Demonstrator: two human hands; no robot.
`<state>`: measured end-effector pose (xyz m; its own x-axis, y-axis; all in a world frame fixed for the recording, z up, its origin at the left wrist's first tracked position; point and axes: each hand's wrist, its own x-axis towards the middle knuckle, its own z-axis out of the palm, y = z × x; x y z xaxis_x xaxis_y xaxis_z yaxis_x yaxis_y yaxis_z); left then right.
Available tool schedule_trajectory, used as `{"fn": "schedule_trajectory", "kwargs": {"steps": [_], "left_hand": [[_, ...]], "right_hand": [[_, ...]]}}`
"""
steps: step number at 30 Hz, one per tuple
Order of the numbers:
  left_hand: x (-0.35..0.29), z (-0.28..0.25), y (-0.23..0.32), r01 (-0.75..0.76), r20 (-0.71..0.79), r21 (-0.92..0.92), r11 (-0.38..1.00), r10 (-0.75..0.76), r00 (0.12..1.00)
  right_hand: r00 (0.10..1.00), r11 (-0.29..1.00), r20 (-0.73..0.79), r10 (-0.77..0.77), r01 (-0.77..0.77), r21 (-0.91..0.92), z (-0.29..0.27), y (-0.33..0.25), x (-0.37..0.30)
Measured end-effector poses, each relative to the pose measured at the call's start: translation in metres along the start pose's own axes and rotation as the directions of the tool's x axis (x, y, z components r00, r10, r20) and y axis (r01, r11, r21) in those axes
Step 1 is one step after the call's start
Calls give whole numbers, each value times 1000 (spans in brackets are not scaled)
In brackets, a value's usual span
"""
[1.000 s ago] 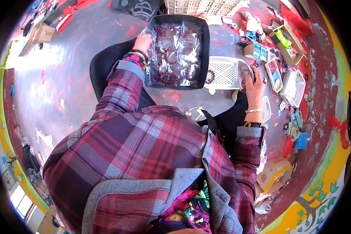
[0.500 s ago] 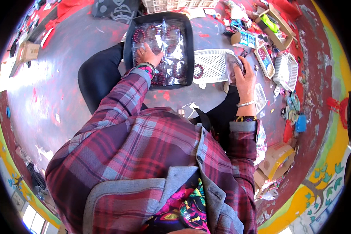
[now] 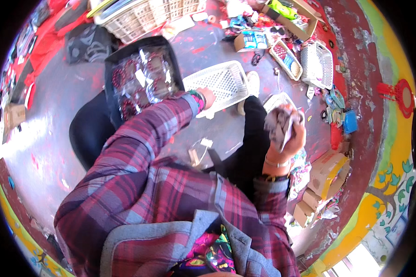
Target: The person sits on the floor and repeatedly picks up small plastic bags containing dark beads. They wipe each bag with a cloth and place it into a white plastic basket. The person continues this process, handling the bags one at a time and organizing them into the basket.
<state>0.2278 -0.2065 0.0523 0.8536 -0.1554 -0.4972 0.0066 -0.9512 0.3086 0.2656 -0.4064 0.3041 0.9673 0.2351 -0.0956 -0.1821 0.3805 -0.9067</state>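
My left hand point(image 3: 207, 98) reaches down at the near left end of a white perforated basket point(image 3: 235, 76). Its fingers are curled under, and what they grip is hidden. To the right, my right hand point(image 3: 291, 141) holds up a crumpled greyish-brown bundle point(image 3: 278, 122), either cloth or thin plastic. A black tray point(image 3: 110, 87) rests tilted by my left leg. In it lie dark red bead bracelets point(image 3: 120, 78) in shiny clear plastic bags point(image 3: 145, 76). No bracelet shows in the white basket.
A large beige crate point(image 3: 143, 18) stands beyond the tray. Smaller white baskets point(image 3: 318, 64), a shallow basket of beads point(image 3: 285, 60) and open cardboard boxes point(image 3: 326, 175) sit to the right. My shoe point(image 3: 253, 83) is beside the white basket. A dark bag point(image 3: 90, 44) lies far left.
My left hand has left the bagged bracelets and crossed right to the white basket, where a bracelet lay. My right hand has drawn closer with its bundle. The view has shifted.
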Motion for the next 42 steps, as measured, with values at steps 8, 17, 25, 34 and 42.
{"fn": "schedule_trajectory", "kwargs": {"steps": [8,17,25,34,42], "left_hand": [[90,76,-23,59,261,305,950,-143,955],[74,52,-34,67,247,21,998,-70,967],[7,-49,-21,56,78,-971,232,84,993],[-219,-163,52,-168,-206,-972,-165,255,945],[-337,-147,89,-368,-390,-905,-213,69,918]], "right_hand": [[983,998,176,-56,62,-31,-4,-9,12],[991,990,-51,125,-122,72,-13,-13,20],[996,960,61,69,-83,266,-13,-21,23],[914,927,404,-26,-129,351,46,-19,-35],[704,784,710,-24,454,-423,106,-7,-143]]}}
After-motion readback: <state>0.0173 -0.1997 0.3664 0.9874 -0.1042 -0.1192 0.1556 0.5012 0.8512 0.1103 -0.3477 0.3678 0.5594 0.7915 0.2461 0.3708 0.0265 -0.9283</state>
